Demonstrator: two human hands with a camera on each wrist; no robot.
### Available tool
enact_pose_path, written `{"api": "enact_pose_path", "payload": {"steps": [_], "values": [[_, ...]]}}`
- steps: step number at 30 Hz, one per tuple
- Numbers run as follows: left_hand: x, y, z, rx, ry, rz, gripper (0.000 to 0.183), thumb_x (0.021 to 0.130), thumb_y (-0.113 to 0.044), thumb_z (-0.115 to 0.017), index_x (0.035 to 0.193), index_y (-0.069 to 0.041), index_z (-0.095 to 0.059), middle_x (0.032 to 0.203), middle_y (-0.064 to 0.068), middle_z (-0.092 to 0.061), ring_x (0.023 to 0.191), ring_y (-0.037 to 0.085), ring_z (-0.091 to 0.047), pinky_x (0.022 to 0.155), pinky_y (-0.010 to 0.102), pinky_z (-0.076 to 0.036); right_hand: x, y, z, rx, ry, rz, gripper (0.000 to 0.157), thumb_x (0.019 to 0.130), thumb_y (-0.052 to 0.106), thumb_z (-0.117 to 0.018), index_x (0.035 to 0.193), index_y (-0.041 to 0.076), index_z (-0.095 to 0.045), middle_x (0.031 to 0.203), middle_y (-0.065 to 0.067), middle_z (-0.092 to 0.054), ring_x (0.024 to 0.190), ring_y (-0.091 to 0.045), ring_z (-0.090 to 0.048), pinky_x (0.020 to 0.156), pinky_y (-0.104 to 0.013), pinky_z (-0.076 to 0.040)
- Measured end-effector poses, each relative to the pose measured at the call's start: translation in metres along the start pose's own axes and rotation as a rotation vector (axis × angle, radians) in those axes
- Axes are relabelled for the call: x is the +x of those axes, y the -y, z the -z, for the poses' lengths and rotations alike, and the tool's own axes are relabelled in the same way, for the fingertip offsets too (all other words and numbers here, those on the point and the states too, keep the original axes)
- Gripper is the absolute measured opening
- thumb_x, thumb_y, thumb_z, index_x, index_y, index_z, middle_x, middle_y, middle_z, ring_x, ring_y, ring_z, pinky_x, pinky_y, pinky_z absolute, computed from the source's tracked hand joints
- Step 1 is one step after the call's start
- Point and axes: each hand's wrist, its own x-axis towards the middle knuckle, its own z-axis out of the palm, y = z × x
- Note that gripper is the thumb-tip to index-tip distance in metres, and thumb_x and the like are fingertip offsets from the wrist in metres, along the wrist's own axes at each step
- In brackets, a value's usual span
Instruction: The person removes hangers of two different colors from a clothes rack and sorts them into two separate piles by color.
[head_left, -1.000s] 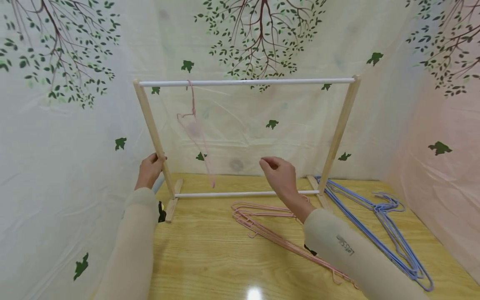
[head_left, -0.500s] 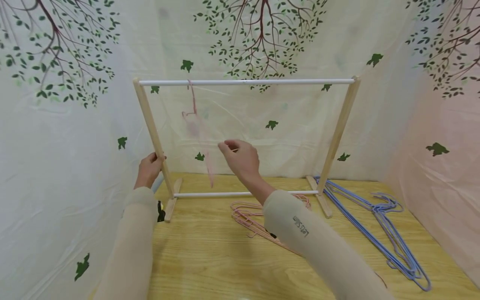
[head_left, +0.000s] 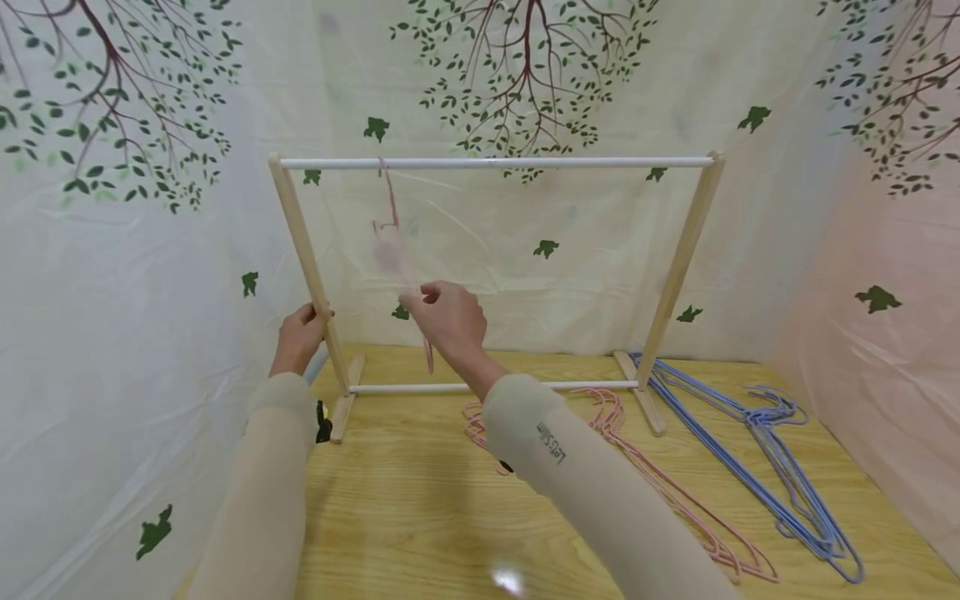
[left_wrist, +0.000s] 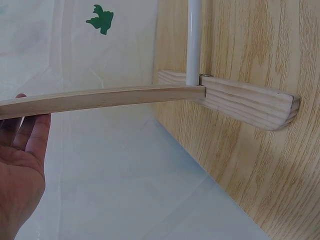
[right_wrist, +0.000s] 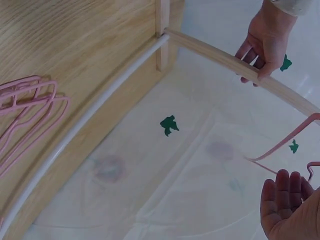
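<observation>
A pink clothes hanger (head_left: 392, 200) hangs by its hook from the white top rail (head_left: 540, 162), left of its middle. My right hand (head_left: 450, 321) is at the hanger's lower part and hides some of it. Seen from the right wrist, the fingers of this hand (right_wrist: 287, 207) are loosely bent beside the pink hanger (right_wrist: 285, 142); whether they touch it is unclear. On the left, my left hand (head_left: 302, 340) grips the rack's wooden post (head_left: 298, 229) below mid-height. The left wrist view has the fingers (left_wrist: 37, 137) behind and under that post.
Several pink hangers (head_left: 611, 417) lie on the wooden table (head_left: 390, 517), partly under my right sleeve. Further right are several blue hangers (head_left: 759, 415) beside the rack's right foot (head_left: 651, 410). A white lower rod (head_left: 405, 388) joins the posts. Leaf-printed sheeting surrounds the table.
My right hand has moved left from the middle of the rack to the hanging hanger. That hanger has turned slightly on the rail. My left hand has stayed on the post.
</observation>
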Motion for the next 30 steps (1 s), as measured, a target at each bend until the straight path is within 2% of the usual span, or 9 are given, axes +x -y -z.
{"api": "enact_pose_path", "payload": {"steps": [6, 12, 19, 26, 30], "values": [[0.001, 0.000, 0.000, -0.014, 0.008, -0.005, 0.051, 0.108, -0.029, -0.041, 0.150, -0.001, -0.040, 0.145, 0.024, -0.047, 0.132, 0.036, -0.043, 0.108, 0.049, -0.036, 0.006, -0.007, 0.004, -0.025, -0.031, -0.009, 0.023, 0.092, 0.037, -0.069, 0.103, 0.020, -0.080, 0.088, 0.007, -0.074, 0.073, -0.010, -0.064, 0.064, -0.032, -0.048], [0.001, 0.000, 0.000, -0.009, 0.003, -0.005, 0.049, 0.108, -0.028, -0.041, 0.149, 0.000, -0.042, 0.145, 0.023, -0.047, 0.132, 0.036, -0.044, 0.108, 0.050, -0.036, 0.009, -0.015, 0.009, 0.007, -0.072, -0.003, 0.025, 0.094, 0.034, -0.068, 0.107, 0.015, -0.078, 0.086, 0.004, -0.071, 0.070, -0.012, -0.062, 0.062, -0.032, -0.046], [0.000, -0.001, -0.001, -0.005, -0.007, 0.003, 0.050, 0.107, -0.028, -0.041, 0.149, -0.001, -0.042, 0.144, 0.023, -0.048, 0.130, 0.036, -0.045, 0.107, 0.048, -0.037, 0.015, -0.024, 0.017, -0.011, -0.104, 0.060, 0.023, 0.094, 0.032, -0.070, 0.106, 0.015, -0.079, 0.093, 0.001, -0.074, 0.081, -0.015, -0.065, 0.069, -0.034, -0.049], [0.000, 0.001, -0.003, 0.007, -0.032, 0.009, 0.051, 0.107, -0.029, -0.040, 0.150, -0.003, -0.042, 0.142, 0.021, -0.051, 0.128, 0.034, -0.047, 0.105, 0.045, -0.040, 0.021, -0.029, 0.030, 0.053, -0.151, 0.138, 0.023, 0.093, 0.030, -0.071, 0.106, 0.013, -0.079, 0.088, -0.001, -0.075, 0.076, -0.014, -0.065, 0.067, -0.032, -0.047], [0.000, 0.004, -0.003, 0.000, -0.043, 0.009, 0.050, 0.106, -0.029, -0.041, 0.150, -0.003, -0.043, 0.141, 0.021, -0.052, 0.128, 0.034, -0.048, 0.106, 0.045, -0.040, 0.022, -0.033, 0.040, 0.126, -0.169, 0.183, 0.021, 0.092, 0.026, -0.073, 0.104, 0.011, -0.080, 0.087, -0.002, -0.075, 0.074, -0.013, -0.064, 0.066, -0.029, -0.047]]}}
